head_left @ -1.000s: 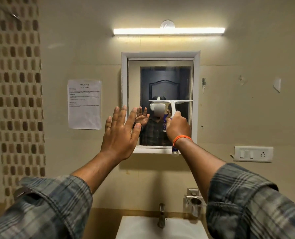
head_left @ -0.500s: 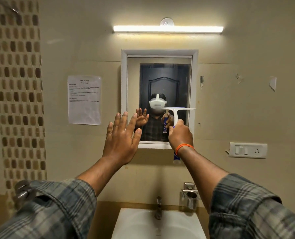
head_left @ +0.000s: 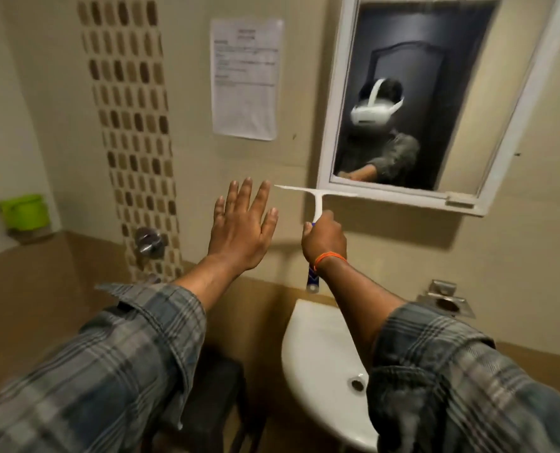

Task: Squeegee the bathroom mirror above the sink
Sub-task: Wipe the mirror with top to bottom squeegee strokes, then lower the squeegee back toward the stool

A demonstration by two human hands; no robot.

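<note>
While the right hand (head_left: 324,241) curls round the squeegee (head_left: 316,207) handle, the left hand (head_left: 242,230) is held up flat beside it, fingers straight and slightly spread, holding nothing. Left palm faces the wall; whether it touches the wall cannot be told.

Squeegee: white T-shaped head, blade running roughly level just above the right fist. Its right end lies over the lower-left corner of the mirror (head_left: 416,103) frame; its left end reaches out over bare wall, close to the left hand's fingertips. Blade sits below the glass, at the frame's bottom edge. Blue lower end of the handle pokes out beneath the right wrist, next to an orange wristband (head_left: 329,258).

Mirror: white frame, up and to the right of both hands, tilted in view. Glass reflects a person in a white headset and a dark door behind.

Sink (head_left: 321,348): white basin, directly below the right forearm, drain hole visible near the right sleeve.

Both forearms bare, plaid sleeves pushed back.

Left of the left hand: printed paper notice (head_left: 245,80) on the wall above it, a vertical strip of brown mosaic tile (head_left: 134,125) farther left, a metal tap valve (head_left: 147,240) at the strip's lower part, a green container (head_left: 23,212) at far left on a ledge. Right of the right forearm: a metal holder (head_left: 445,300) on the wall. Frame is motion-blurred.
</note>
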